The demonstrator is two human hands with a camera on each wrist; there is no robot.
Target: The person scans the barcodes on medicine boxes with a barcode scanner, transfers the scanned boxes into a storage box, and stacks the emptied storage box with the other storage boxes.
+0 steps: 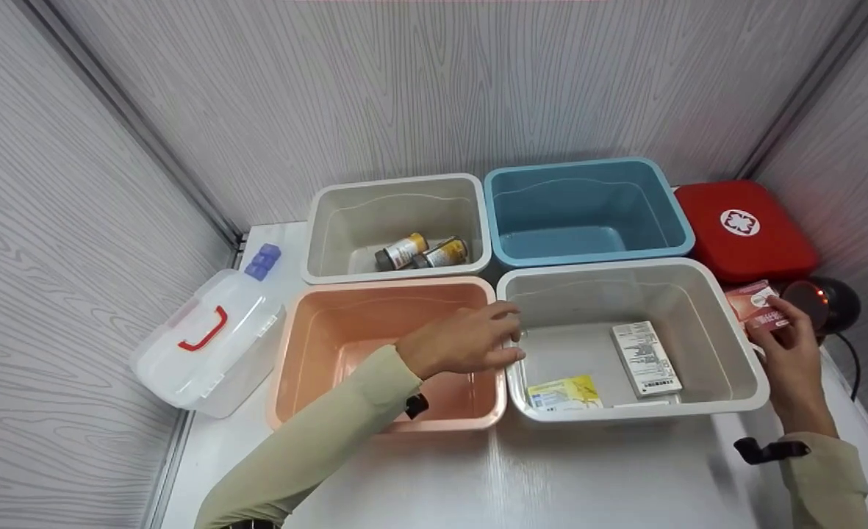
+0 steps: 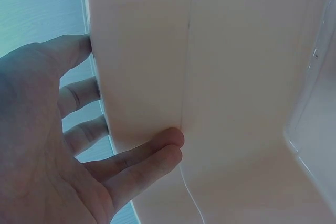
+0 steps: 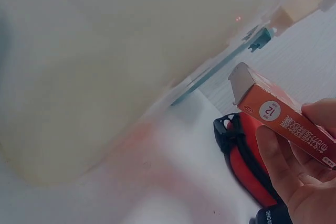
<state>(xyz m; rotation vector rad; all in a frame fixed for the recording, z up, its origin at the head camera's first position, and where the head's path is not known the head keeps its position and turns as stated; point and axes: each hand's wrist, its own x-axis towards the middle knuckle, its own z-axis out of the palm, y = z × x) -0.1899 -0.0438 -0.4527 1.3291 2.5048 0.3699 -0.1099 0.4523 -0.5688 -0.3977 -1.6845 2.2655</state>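
right hand (image 1: 795,361): pinching red-orange box (image 1: 757,306) | just beyond it: red case (image 1: 747,234) (white emblem) | left hand (image 1: 467,339): fingers spread, peach bin (image 1: 367,314) beneath, grey bin (image 1: 577,345) at fingertips

The right hand (image 1: 792,361) pinches a red box (image 1: 758,304) just beside the near right grey bin (image 1: 566,342), which holds a white box (image 1: 645,358) and a yellow packet (image 1: 566,394). The left hand (image 1: 470,341) is at the peach bin's (image 1: 386,285) right rim. Two bottles (image 1: 402,252) lie in the far left bin (image 1: 397,187).
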